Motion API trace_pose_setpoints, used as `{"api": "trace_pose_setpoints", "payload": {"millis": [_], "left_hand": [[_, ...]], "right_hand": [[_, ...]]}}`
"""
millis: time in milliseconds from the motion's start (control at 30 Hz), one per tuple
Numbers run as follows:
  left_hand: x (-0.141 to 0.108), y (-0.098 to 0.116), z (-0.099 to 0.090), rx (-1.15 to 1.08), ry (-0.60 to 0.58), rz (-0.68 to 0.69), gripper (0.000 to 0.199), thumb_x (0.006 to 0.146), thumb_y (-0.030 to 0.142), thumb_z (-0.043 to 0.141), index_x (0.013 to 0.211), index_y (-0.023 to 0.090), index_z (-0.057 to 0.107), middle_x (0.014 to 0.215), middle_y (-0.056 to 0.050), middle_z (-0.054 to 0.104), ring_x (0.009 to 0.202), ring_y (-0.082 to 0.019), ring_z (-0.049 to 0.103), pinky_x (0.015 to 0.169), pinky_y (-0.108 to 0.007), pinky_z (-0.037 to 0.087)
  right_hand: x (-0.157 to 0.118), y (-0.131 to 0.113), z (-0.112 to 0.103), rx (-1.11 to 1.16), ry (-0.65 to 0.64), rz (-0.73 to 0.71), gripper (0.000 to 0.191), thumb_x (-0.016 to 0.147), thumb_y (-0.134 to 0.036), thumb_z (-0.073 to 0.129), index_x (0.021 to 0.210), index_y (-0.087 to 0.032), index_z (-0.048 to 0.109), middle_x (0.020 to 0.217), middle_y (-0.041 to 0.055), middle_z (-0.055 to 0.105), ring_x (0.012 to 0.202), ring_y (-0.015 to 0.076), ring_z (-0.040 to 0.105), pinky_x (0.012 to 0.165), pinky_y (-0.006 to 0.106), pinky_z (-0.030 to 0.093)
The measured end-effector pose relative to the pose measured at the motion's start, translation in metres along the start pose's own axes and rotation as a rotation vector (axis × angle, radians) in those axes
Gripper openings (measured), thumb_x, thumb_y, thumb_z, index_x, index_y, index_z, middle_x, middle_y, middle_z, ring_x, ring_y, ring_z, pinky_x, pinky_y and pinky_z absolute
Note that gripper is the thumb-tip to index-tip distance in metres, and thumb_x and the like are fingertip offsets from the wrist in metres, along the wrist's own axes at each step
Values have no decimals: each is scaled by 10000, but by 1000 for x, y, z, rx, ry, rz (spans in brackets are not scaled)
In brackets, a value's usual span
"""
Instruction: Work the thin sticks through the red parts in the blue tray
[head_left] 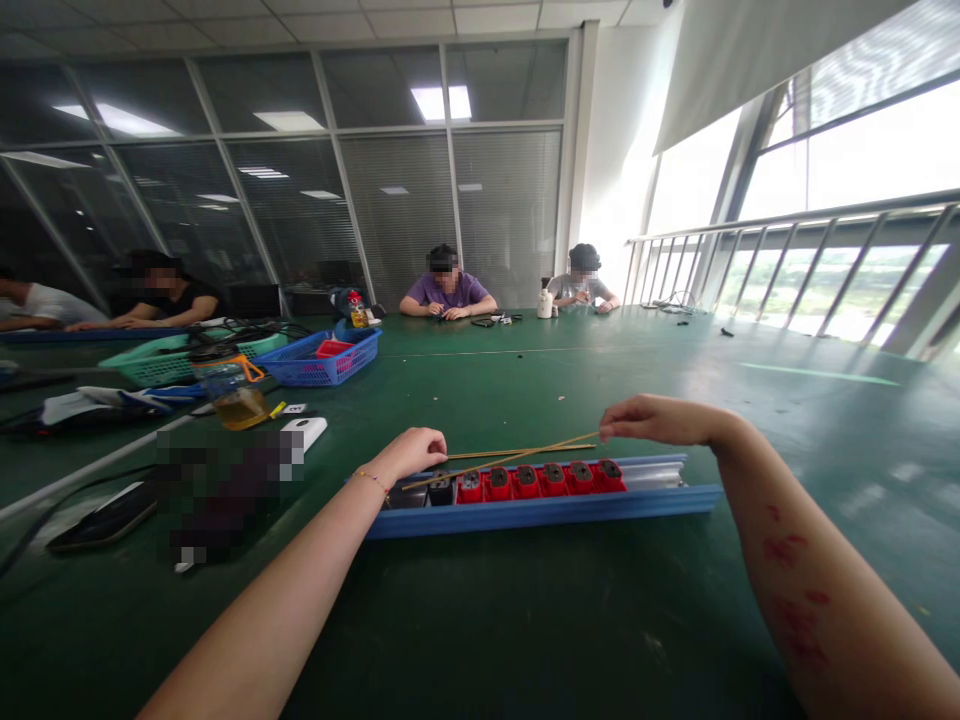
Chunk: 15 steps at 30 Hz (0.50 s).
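Note:
A long blue channel [540, 513] lies across the table in front of me, with a silvery inner surface at its right end. In it stands a row of small red blocks [526, 486] with dark tops, and a black block [440, 491] at the row's left. My right hand [652, 418] is closed, pinching the far end of a thin yellowish stick [510, 460] that slants over the blocks. My left hand [415, 455], fingers curled and closed, meets the left end of a second thin stick [525, 451] behind the channel; its fingertips are partly hidden.
On the left are a drink bottle [238, 388], a blue basket [322, 360], a green basket [161, 362], a dark phone-like object [105, 515] and a white object [309, 430]. Across the green table [600, 620] people sit working; a white bottle [545, 304] stands there.

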<state>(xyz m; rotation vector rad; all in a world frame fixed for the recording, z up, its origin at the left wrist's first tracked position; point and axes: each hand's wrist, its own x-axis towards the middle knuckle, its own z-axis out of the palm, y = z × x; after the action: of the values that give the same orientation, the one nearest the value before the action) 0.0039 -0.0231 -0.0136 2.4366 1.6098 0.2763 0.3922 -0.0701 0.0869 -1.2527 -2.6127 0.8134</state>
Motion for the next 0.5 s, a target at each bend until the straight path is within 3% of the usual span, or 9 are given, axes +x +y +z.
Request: {"api": "trace_pose_setpoints", "payload": {"millis": [133, 267, 367, 500], "left_hand": [[0, -3, 1, -2, 12, 9, 224, 727, 400, 496, 779, 222, 621, 791, -1, 653, 726, -139, 587, 620, -205, 404], [1, -2, 1, 23, 27, 7, 255, 739, 426, 470, 767, 221, 620, 784, -5, 649, 713, -142, 581, 600, -208, 389], [-1, 2, -1, 41, 36, 4, 310, 763, 466, 428, 753, 218, 614, 756, -6, 646, 680, -140, 575, 572, -210, 370], [-4, 7, -3, 43, 29, -23, 428, 783, 546, 353, 725, 205, 606, 706, -13, 641, 622, -138, 565, 547, -216, 348]], "right_hand": [[-22, 3, -16, 18, 121, 25, 437, 738, -547, 477, 942, -202, 650, 940, 14, 648, 894, 221, 542, 780, 285, 400], [-39, 28, -26, -3, 167, 132, 426, 737, -527, 495, 974, -209, 650, 975, 19, 648, 916, 230, 543, 811, 302, 403], [-32, 46, -23, -34, 145, 184, 436, 724, -539, 498, 958, -208, 659, 945, 24, 659, 886, 240, 557, 780, 313, 418], [-2, 59, -6, -95, 114, 176, 443, 719, -556, 482, 904, -201, 671, 860, 22, 672, 797, 221, 578, 682, 284, 436]]}}
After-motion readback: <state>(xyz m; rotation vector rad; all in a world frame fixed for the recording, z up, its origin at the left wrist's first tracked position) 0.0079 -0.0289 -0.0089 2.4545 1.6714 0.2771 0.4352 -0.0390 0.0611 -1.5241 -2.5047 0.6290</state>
